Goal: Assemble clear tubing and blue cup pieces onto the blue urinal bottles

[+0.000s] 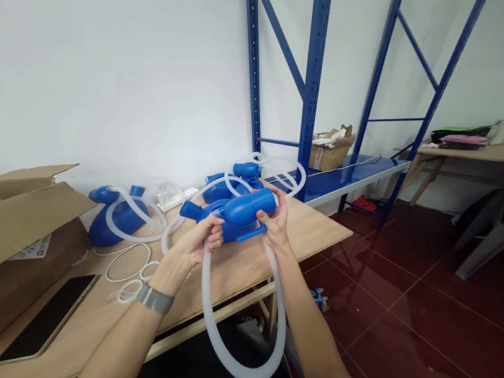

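Just above the table edge, my right hand [276, 222] is wrapped round the wide end of a blue bottle-shaped plastic piece [248, 207], thumb on its near side. At that piece's narrow left end, my left hand [203, 240] is closed in a pinch on a translucent white tube [209, 296]. The tube hangs in a long loop below both hands. Behind and below the held piece is a larger blue plastic container [191, 209] with an angled neck; it is partly hidden, and I cannot tell whether it touches the table.
More blue containers with coiled tubes stand on the wooden table [307, 244], one at left [118, 225] and others at the back [218, 187]. A large open cardboard box [13, 237], a dark flat tablet [47, 319] and a white power strip [178, 200] are there too. A blue metal rack [313, 47] stands right.
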Motion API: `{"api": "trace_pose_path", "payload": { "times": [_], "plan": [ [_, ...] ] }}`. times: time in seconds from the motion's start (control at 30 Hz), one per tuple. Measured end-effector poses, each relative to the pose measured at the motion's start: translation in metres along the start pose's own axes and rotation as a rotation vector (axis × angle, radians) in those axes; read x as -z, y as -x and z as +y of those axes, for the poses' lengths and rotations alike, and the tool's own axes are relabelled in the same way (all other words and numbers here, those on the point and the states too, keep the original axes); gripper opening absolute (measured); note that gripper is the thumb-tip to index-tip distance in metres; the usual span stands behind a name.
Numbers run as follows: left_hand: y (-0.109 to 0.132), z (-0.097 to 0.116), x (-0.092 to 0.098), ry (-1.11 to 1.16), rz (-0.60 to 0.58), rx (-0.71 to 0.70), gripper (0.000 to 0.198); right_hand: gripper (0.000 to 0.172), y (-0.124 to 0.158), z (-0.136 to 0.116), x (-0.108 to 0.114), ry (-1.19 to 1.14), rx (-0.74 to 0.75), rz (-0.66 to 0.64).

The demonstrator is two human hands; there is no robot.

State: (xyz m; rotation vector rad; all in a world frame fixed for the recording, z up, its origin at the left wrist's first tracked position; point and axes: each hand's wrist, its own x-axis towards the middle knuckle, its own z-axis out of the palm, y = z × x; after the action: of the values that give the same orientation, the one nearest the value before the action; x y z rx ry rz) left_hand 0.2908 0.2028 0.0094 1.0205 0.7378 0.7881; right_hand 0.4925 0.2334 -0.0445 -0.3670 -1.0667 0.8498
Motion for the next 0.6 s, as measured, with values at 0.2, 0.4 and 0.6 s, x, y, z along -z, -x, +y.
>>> {"api": "trace_pose_path", "payload": {
  "times": [0.2, 0.4, 0.6],
  "plan": [
    [0.009, 0.001, -0.003, 0.157, -0.003, 0.097, 0.046, 0.114, 0.001, -0.008, 0.007, 0.026, 0.0, -0.115],
    [0.019, -0.014, 0.0, 0.24, -0.026, -0.035, 0.049, 0.122, 0.004, -0.01, 0.004, 0.033, -0.017, -0.139],
    [0.018, -0.018, 0.01, 0.016, -0.03, 0.007, 0.051, 0.115, 0.004, -0.03, 0.004, 0.024, -0.037, -0.225]
  ]
}}
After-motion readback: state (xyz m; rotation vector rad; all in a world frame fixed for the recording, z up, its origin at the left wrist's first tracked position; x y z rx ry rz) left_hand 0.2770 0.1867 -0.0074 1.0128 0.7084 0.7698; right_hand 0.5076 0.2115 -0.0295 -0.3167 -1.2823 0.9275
